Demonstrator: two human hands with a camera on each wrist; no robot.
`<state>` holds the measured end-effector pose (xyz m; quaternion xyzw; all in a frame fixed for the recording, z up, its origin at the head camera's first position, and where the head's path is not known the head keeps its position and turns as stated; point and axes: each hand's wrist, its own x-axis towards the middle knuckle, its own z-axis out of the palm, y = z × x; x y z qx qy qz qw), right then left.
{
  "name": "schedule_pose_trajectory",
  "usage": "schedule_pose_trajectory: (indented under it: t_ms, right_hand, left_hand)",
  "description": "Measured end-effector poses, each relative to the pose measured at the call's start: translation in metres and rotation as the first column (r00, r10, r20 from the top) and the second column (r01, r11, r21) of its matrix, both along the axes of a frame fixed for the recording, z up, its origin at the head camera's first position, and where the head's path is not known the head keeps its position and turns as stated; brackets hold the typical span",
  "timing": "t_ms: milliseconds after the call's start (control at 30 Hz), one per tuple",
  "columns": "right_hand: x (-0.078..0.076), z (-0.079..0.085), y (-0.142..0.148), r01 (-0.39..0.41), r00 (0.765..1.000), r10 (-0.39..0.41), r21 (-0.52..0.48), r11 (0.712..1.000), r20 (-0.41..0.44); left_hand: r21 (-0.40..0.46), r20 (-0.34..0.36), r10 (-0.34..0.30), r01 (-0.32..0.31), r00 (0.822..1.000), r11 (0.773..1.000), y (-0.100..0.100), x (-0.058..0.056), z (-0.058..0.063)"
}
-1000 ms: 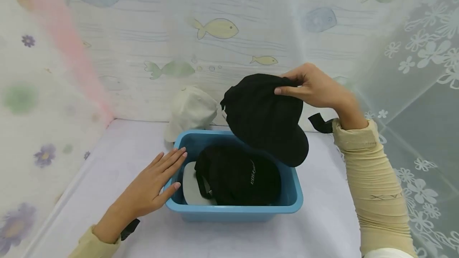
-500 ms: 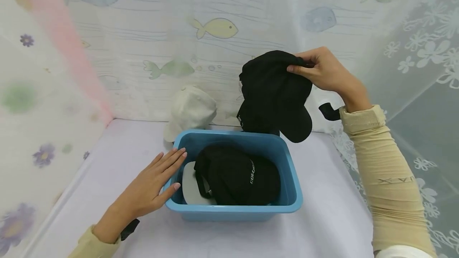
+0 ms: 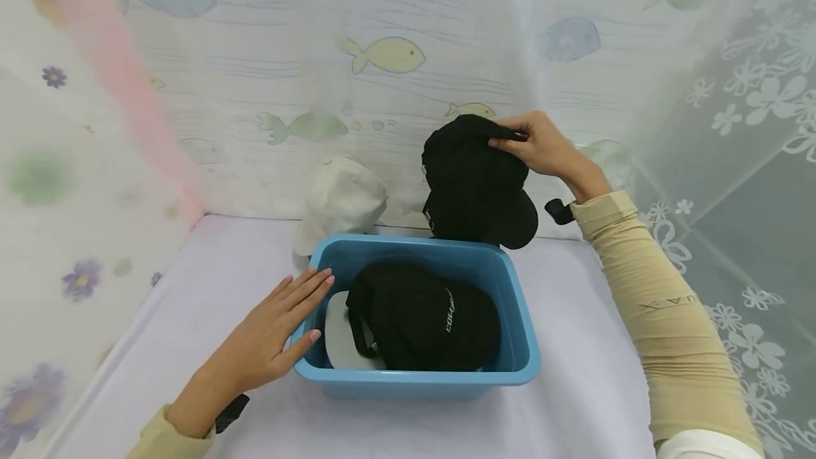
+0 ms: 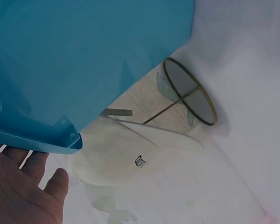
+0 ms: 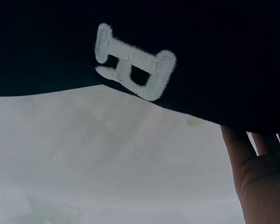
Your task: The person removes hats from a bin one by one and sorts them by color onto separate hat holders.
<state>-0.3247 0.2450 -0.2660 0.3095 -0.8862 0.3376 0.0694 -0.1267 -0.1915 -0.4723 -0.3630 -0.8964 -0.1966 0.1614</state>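
Note:
My right hand (image 3: pixel 545 147) pinches a black baseball cap (image 3: pixel 474 154) by its upper right side, behind the basin's back right corner. The cap's visor hangs down to the right, and more black fabric below blends with it. A white embroidered letter (image 5: pixel 135 65) shows on black fabric in the right wrist view. My left hand (image 3: pixel 270 331) lies with fairly straight fingers at the left rim of a blue plastic basin (image 3: pixel 414 376). Inside the basin are a black cap (image 3: pixel 408 317) with white lettering and a pale grey visor (image 3: pixel 347 335) partly under it.
Behind the basin's left corner stands a white cap (image 3: pixel 344 193). Near it, the left wrist view shows a stand with a round base (image 4: pixel 189 91). A white cloth (image 3: pixel 255 246) covers the table, with patterned curtains (image 3: pixel 395 91) at the back and sides.
My right hand lifted the black cap back and right from over the basin, then lowered it slightly leftward behind the basin. My left hand stays at the rim.

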Motion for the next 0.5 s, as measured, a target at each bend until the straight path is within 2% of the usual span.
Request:
schedule_pose_trajectory:
  t_ms: [200, 333, 500]
  right_hand:
    - [-0.014, -0.034, -0.005, -0.003, 0.997, -0.001, 0.047, 0.999, 0.074]
    - [-0.017, -0.044, -0.008, -0.012, 0.994, 0.003, 0.084, 0.996, 0.106]
    - [-0.02, -0.051, -0.01, -0.029, 0.991, 0.014, 0.115, 0.993, 0.131]
  left_hand:
    - [0.007, 0.009, -0.004, 0.004, 1.0, 1.0, 0.001, 0.001, 0.001]
    - [0.006, 0.036, -0.001, 0.001, 0.999, 1.0, 0.003, 0.004, 0.001]
    - [0.021, 0.028, -0.009, 0.009, 1.0, 1.0, 0.005, 0.005, 0.002]
